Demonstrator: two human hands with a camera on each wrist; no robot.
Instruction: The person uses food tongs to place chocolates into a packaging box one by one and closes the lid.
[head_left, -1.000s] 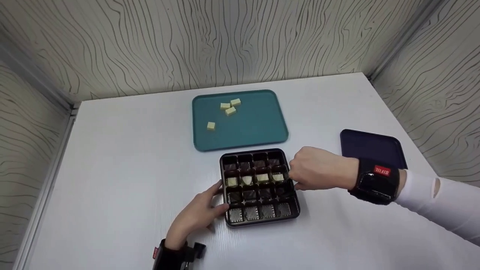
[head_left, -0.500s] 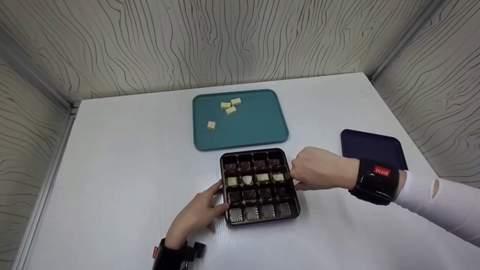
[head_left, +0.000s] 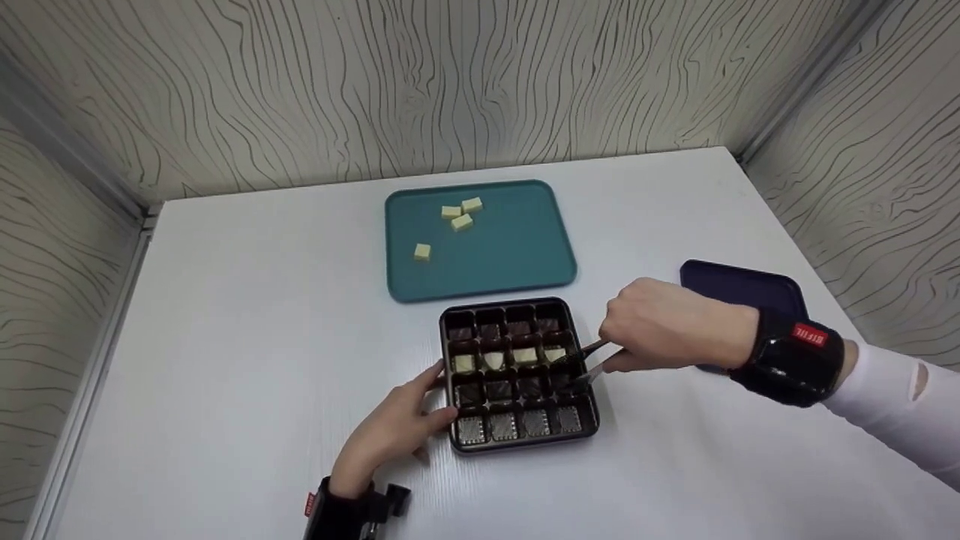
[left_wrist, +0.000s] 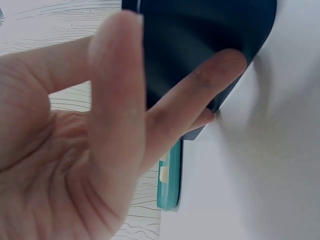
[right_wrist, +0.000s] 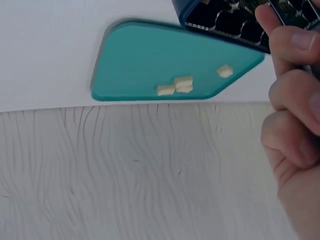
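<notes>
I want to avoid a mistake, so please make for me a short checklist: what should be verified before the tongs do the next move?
1. Left-hand grip at the black box: ok, it touches the left side.
2. Right-hand grip on the tongs: ok, it holds them.
3. Tongs spread: ok, the two arms stand apart.
4. Second row from the far side filled: ok, one cream piece in each compartment.
5. Tips clear of the row's rightmost piece: cannot tell.
6. Teal tray emptied: not ok, four cream blocks lie there.
</notes>
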